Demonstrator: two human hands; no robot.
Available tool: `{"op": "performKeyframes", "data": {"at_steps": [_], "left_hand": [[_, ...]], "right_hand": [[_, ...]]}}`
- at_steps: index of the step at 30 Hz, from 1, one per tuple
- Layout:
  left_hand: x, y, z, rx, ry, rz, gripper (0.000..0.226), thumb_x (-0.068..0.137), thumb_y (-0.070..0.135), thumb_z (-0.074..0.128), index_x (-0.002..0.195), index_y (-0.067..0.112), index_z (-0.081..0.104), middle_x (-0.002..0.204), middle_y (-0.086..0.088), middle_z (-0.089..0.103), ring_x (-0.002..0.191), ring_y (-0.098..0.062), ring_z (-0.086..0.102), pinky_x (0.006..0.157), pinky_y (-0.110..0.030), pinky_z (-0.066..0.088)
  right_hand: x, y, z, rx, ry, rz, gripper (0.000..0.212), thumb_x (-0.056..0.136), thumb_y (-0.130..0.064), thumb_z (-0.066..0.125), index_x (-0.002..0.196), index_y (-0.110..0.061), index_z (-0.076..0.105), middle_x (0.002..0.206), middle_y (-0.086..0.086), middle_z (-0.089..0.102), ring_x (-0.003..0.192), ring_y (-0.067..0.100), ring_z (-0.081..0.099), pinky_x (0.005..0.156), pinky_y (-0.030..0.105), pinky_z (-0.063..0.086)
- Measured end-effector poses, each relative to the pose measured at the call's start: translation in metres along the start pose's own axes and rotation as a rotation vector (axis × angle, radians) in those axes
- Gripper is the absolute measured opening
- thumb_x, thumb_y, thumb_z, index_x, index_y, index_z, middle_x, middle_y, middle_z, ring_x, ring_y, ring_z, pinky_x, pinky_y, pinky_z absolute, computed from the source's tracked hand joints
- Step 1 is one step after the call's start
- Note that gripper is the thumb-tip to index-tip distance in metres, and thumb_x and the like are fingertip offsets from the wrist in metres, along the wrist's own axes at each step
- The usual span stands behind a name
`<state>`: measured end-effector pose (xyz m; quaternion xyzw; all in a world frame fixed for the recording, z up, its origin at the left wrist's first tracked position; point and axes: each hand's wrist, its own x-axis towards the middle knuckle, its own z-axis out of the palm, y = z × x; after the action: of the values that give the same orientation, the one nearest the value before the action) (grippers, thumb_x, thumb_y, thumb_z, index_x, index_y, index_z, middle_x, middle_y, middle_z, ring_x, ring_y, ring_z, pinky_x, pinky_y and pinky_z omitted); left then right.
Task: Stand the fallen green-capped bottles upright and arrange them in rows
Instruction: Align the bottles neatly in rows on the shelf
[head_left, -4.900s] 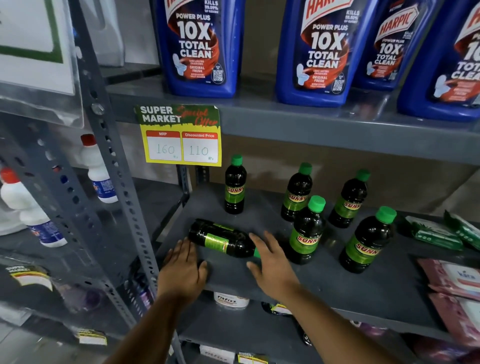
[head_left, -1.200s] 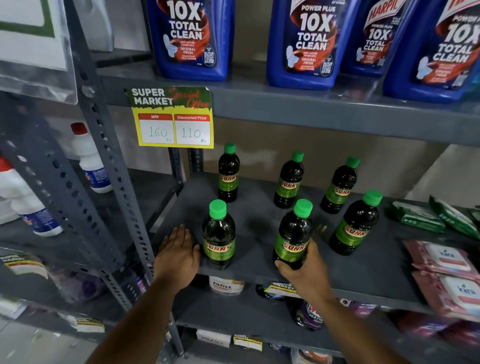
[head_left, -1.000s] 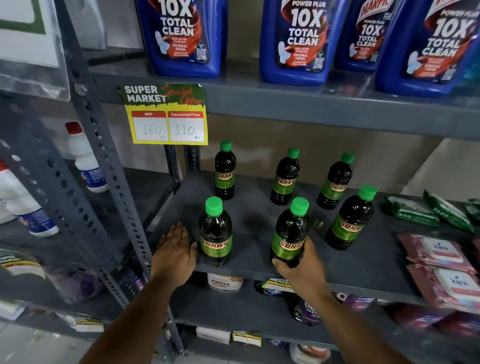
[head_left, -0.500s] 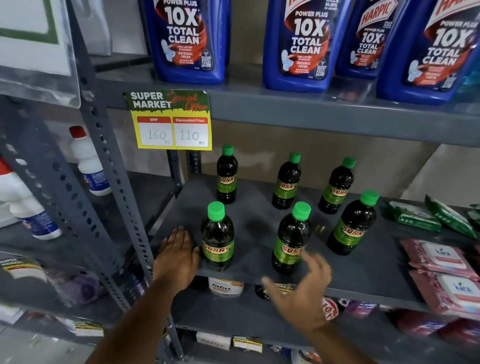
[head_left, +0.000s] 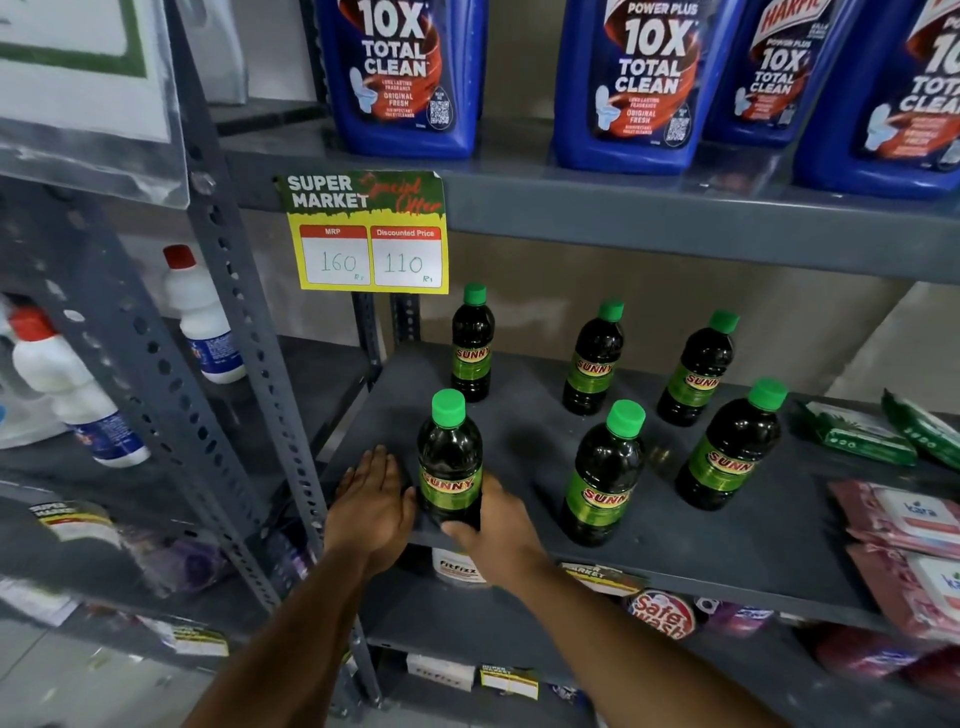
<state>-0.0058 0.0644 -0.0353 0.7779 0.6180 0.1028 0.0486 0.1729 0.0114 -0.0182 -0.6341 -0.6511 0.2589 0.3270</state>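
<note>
Several dark green-capped SUNNY bottles stand upright on the grey shelf (head_left: 519, 431), in a back row and a front row. The front left bottle (head_left: 450, 462) stands near the shelf's front edge. My right hand (head_left: 493, 525) wraps the base of that bottle from the right. My left hand (head_left: 371, 506) lies flat on the shelf just left of it, fingers apart, holding nothing. The front middle bottle (head_left: 605, 478) and front right bottle (head_left: 730, 447) stand free. The back row holds three: left (head_left: 471, 345), middle (head_left: 595, 361) and right (head_left: 696, 371).
Big blue cleaner jugs (head_left: 405, 78) line the shelf above, with a yellow price tag (head_left: 370, 234) hanging below. Green packets (head_left: 857, 434) and pink wipe packs (head_left: 904, 519) lie at the right. A perforated upright post (head_left: 260, 364) stands at the left, white bottles (head_left: 200, 317) beyond it.
The fallen bottle now stands upright at the front left. My right hand let go of the front middle bottle and moved left onto the front left one. My left hand stayed put.
</note>
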Motion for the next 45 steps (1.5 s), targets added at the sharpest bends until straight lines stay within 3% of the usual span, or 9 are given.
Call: {"op": "performKeyframes", "data": {"at_steps": [7, 11, 14, 17, 20, 23, 25, 31, 45], "left_hand": [[-0.002, 0.000, 0.002, 0.015, 0.004, -0.004, 0.063, 0.095, 0.044, 0.017, 0.147, 0.008, 0.014, 0.160, -0.011, 0.013, 0.147, -0.022, 0.007, 0.120, -0.038, 0.009], [-0.002, 0.000, 0.003, 0.030, 0.010, -0.006, 0.065, 0.094, 0.044, 0.012, 0.147, 0.006, 0.015, 0.159, -0.012, 0.013, 0.147, -0.023, 0.008, 0.120, -0.038, 0.010], [-0.002, 0.000, 0.002, 0.046, 0.027, 0.007, 0.071, 0.089, 0.045, 0.008, 0.146, 0.004, 0.021, 0.157, -0.015, 0.019, 0.146, -0.025, 0.015, 0.119, -0.039, 0.013], [-0.001, -0.001, 0.001, 0.040, 0.033, 0.006, 0.076, 0.086, 0.047, 0.004, 0.145, 0.004, 0.024, 0.157, -0.016, 0.021, 0.145, -0.026, 0.017, 0.118, -0.040, 0.014], [-0.001, -0.003, 0.001, 0.041, 0.027, 0.007, 0.076, 0.086, 0.047, 0.005, 0.145, 0.003, 0.024, 0.157, -0.016, 0.021, 0.145, -0.027, 0.016, 0.118, -0.041, 0.015], [-0.002, -0.002, 0.001, 0.053, 0.008, 0.006, 0.073, 0.087, 0.045, 0.008, 0.145, 0.003, 0.023, 0.157, -0.016, 0.020, 0.146, -0.027, 0.015, 0.118, -0.042, 0.015], [-0.002, -0.001, 0.001, 0.052, -0.018, -0.009, 0.072, 0.087, 0.045, 0.009, 0.146, 0.004, 0.021, 0.158, -0.015, 0.018, 0.146, -0.026, 0.013, 0.119, -0.042, 0.014], [0.001, 0.002, -0.003, 0.048, -0.069, -0.018, 0.064, 0.095, 0.041, 0.017, 0.147, 0.005, 0.013, 0.159, -0.014, 0.011, 0.147, -0.026, 0.007, 0.120, -0.042, 0.011], [0.000, 0.000, -0.004, 0.040, -0.030, -0.016, 0.073, 0.088, 0.046, 0.012, 0.146, 0.004, 0.021, 0.157, -0.017, 0.020, 0.145, -0.029, 0.017, 0.117, -0.044, 0.017]], "right_hand": [[-0.020, -0.003, -0.003, 0.078, 0.052, -0.046, 0.099, 0.072, -0.041, 0.076, 0.149, -0.023, 0.017, 0.140, -0.005, 0.041, 0.129, 0.009, 0.039, 0.105, 0.026, 0.033], [-0.092, 0.035, -0.005, -0.076, 0.166, -0.177, 0.055, 0.082, -0.059, 0.059, 0.128, -0.028, 0.055, 0.115, -0.005, 0.057, 0.107, 0.013, 0.056, 0.096, 0.020, 0.039], [-0.134, 0.091, -0.027, -0.222, 0.446, -0.327, 0.009, 0.076, -0.036, 0.073, 0.080, -0.029, 0.068, 0.080, -0.011, 0.062, 0.074, 0.010, 0.058, 0.064, 0.022, 0.049], [-0.134, 0.112, -0.089, -0.077, 0.667, -0.041, 0.029, 0.065, -0.026, 0.080, 0.075, -0.034, 0.054, 0.069, -0.008, 0.052, 0.066, 0.001, 0.051, 0.064, 0.009, 0.039], [-0.096, 0.117, -0.157, 0.034, 0.783, 0.165, 0.044, 0.069, -0.047, 0.080, 0.094, -0.037, 0.045, 0.094, 0.007, 0.056, 0.085, 0.017, 0.055, 0.076, 0.027, 0.044], [-0.056, 0.123, -0.201, 0.090, 0.679, 0.332, 0.092, 0.062, -0.032, 0.089, 0.135, -0.014, 0.036, 0.135, 0.006, 0.047, 0.122, 0.020, 0.046, 0.097, 0.034, 0.037], [-0.039, 0.127, -0.207, 0.131, 0.593, 0.354, 0.106, 0.058, -0.022, 0.092, 0.142, -0.009, 0.030, 0.135, 0.001, 0.043, 0.120, 0.018, 0.045, 0.100, 0.034, 0.036], [-0.023, 0.143, -0.200, 0.140, 0.589, 0.531, 0.079, 0.060, -0.025, 0.090, 0.123, -0.012, 0.044, 0.115, 0.010, 0.062, 0.100, 0.030, 0.059, 0.076, 0.034, 0.043], [-0.084, 0.141, -0.183, 0.140, 0.546, 0.488, 0.061, 0.057, -0.030, 0.082, 0.108, -0.030, 0.049, 0.088, -0.012, 0.065, 0.079, 0.005, 0.061, 0.060, 0.023, 0.042]]}}
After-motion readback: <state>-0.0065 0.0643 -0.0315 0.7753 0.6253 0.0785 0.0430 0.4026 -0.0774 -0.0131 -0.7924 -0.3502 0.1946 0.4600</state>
